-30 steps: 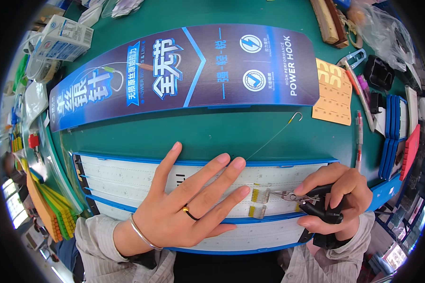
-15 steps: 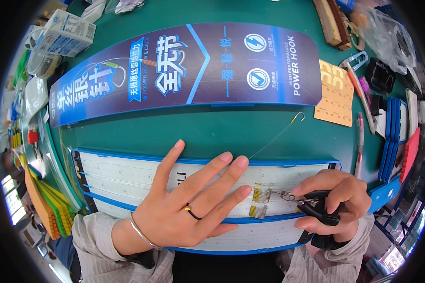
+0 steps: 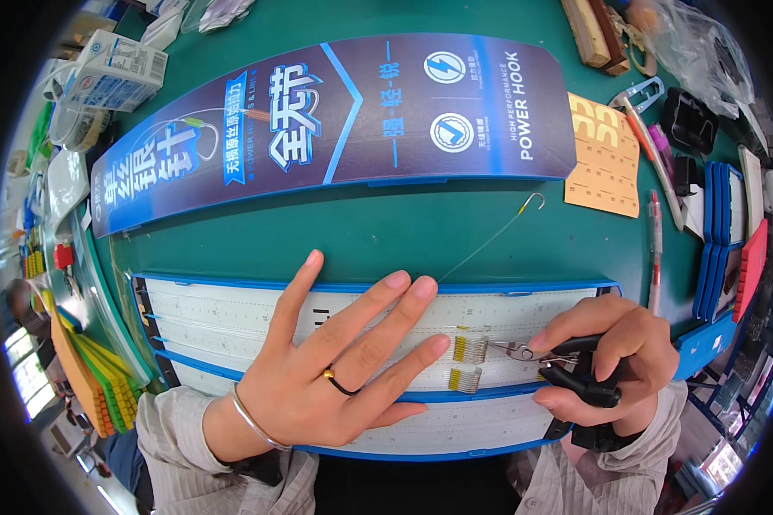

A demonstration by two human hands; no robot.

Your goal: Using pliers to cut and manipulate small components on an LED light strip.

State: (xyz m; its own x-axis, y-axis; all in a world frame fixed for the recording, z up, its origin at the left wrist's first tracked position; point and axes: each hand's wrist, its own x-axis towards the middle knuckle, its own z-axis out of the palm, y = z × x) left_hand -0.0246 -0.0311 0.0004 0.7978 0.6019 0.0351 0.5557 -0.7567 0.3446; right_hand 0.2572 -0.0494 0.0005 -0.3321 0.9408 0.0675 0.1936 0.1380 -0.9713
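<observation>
My left hand (image 3: 343,352) lies flat with spread fingers on a long white case (image 3: 206,305) with blue edges. From beside its fingertips a thin line runs outward to a single fishing hook (image 3: 534,202) with a yellow binding, resting on the green mat beyond the case. My right hand (image 3: 614,356) grips small pliers (image 3: 580,367) with black handles. Their metal tips reach the right end of a bundle of hooks (image 3: 470,348) with yellow bindings; whether they pinch one, I cannot tell. Just nearer to me sits a second, similar hook bundle (image 3: 465,380).
A long dark-blue printed lid (image 3: 361,129) lies across the green mat (image 3: 318,236). An orange-tan card (image 3: 605,163), a pen (image 3: 654,249) and blue cases (image 3: 720,206) are at right. At left stand a white carton (image 3: 116,73) and yellow, green and orange foam strips (image 3: 86,369).
The whole view has shifted slightly, so the lid and card appear a little further left. Both hands keep nearly the same pose on the case, the pliers still at the hook bundle.
</observation>
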